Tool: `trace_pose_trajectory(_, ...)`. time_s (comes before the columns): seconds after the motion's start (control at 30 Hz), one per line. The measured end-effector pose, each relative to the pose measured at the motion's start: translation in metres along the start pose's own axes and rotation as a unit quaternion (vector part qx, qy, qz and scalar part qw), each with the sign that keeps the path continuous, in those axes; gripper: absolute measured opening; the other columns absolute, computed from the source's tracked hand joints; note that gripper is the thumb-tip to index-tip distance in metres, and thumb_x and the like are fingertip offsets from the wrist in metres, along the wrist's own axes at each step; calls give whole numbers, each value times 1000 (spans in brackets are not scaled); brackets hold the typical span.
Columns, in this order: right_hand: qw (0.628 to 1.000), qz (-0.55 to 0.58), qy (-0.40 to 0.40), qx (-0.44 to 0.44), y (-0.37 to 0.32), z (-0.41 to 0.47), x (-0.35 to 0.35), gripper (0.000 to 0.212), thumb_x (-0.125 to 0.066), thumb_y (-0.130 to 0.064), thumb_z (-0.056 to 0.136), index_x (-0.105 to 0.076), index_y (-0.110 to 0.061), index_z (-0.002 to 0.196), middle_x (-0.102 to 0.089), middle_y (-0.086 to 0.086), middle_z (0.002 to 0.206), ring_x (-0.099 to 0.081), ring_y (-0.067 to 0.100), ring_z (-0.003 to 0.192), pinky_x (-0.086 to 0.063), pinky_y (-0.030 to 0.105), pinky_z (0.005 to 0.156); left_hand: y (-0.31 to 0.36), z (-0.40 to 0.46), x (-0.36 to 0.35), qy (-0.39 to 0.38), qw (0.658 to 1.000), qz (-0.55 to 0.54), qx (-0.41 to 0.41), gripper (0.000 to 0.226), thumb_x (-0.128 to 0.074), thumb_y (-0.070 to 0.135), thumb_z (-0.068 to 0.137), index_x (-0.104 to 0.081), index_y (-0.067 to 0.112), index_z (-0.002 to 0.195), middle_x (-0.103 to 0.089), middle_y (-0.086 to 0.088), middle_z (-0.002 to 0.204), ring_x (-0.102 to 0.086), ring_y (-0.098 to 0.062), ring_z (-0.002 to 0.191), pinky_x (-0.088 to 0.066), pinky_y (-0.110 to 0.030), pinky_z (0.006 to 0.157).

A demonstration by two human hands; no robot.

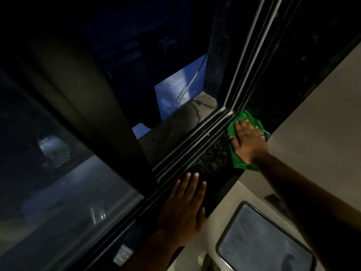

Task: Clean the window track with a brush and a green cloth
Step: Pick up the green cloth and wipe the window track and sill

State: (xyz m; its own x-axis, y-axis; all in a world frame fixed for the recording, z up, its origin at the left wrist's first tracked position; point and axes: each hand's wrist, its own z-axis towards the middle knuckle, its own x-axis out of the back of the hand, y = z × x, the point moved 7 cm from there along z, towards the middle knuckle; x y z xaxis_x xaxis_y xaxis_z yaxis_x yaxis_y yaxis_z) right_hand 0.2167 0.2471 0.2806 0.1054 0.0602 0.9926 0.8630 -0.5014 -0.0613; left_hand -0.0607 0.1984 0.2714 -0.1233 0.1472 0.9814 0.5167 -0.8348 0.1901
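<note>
While the right hand [249, 140] lies flat and spread on the green cloth [244, 141], pressing it against the dark stone sill [211, 157] at the far corner of the window track [193, 139], the wiping step looks to be in hand, and the cloth seems to sit just beside the track's innermost rail rather than down in the grooves. To do this well, the cloth probably wants to be bunched over one or two fingertips, so that it can be pushed into each channel of the track instead of skating over the rail tops. That far corner, where the track meets the upright frame, is where grit is likely to pack, so a slow pull from the corner along the track towards its near end should carry dirt out instead of driving it deeper. The left hand [183, 210] is open, its fingers spread and laid flat on the sill at the near end of the track, holding nothing; as a brace it serves well and is best kept clear of the wipe. The sliding pane [64, 192] stands over the near part of the track, so the grooves under it cannot be reached as things lie. No brush can be seen, and in this dim light I cannot tell how dirty the channels are.
</note>
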Motion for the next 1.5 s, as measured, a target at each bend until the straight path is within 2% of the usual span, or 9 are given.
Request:
trace_pose_trajectory(0.37, 993, 27, -7, 111, -45, -56, -11, 72, -23, -49, 88, -16, -17, 152, -15, 8, 162, -7, 25, 150, -3, 45, 120, -1, -3, -6, -6, 1000, 2, -1, 65, -41, 39, 89, -36, 14, 149, -30, -9, 158, -22, -28, 147, -22, -46, 111)
trace_pose_trajectory(0.67, 972, 115, 35, -204, 3, -36, -12, 77, -28, -50, 91, -10, -6, 152, -3, 13, 162, 0, 29, 150, -2, 53, 119, -5, -5, -8, 5, 1000, 9, -3, 66, -41, 40, 90, -31, 15, 151, -26, -9, 160, -21, -29, 147, -19, -46, 112)
trace_pose_trajectory(0.77, 953, 199, 77, -214, 1, -53, -8, 69, -27, -45, 94, -20, -5, 150, -8, 15, 162, -2, 30, 149, -4, 53, 118, -1, 3, 0, 18, 1000, -22, 1, 58, -42, 37, 87, -50, 16, 140, -44, -9, 150, -41, -32, 138, -35, -46, 109)
trace_pose_trajectory(0.83, 910, 292, 173, -239, 20, -66, -3, 61, -33, -41, 94, -36, -3, 142, -23, 20, 157, -17, 35, 146, -16, 54, 117, 6, 27, 12, 48, 996, -72, 25, 49, -42, 32, 82, -69, 15, 120, -64, -7, 130, -61, -34, 117, -54, -41, 93)
trace_pose_trajectory(0.9, 813, 429, 215, -331, 45, -81, -17, 58, -45, -43, 91, -43, -5, 134, -41, 22, 145, -38, 40, 133, -33, 54, 110, 15, 65, 26, 82, 981, -163, 60, 48, -39, 28, 82, -74, 10, 110, -72, -9, 115, -67, -35, 99, -58, -40, 84)
trace_pose_trajectory(1.0, 645, 645, 179, -370, 46, -89, -41, 44, -61, -38, 88, -55, -8, 119, -64, 15, 121, -63, 34, 108, -52, 51, 94, 31, 133, 30, 28, 959, -255, 123, 41, -43, 23, 92, -65, 4, 121, -66, -19, 122, -60, -37, 112, -47, -39, 99)
trace_pose_trajectory(1.17, 621, 682, 135, -362, 55, -84, -36, 33, -67, -20, 87, -63, 2, 110, -69, 18, 109, -68, 34, 93, -56, 45, 84, 41, 193, 21, -24, 921, -306, 241, 40, -62, 21, 92, -58, -4, 123, -59, -24, 129, -55, -36, 122, -40, -37, 101)
trace_pose_trajectory(1.37, 525, 776, 84, -340, 88, -148, -50, 25, -65, -14, 87, -67, 0, 108, -72, 20, 104, -71, 34, 91, -57, 49, 83, 99, 167, -6, -115, 831, -489, 238, 17, -61, 8, 87, -62, 7, 70, -67, -17, 78, -67, -28, 76, -56, -33, 63)
trace_pose_trajectory(1.5, 534, 741, 111, -392, 110, -231, -97, 20, -62, -5, 87, -66, 0, 106, -73, 14, 94, -72, 20, 75, -59, 36, 69, 148, 115, -67, -186, 878, -381, 220, 18, -65, 36, 82, -57, 20, 80, -70, -8, 92, -65, -27, 87, -46, -30, 67)
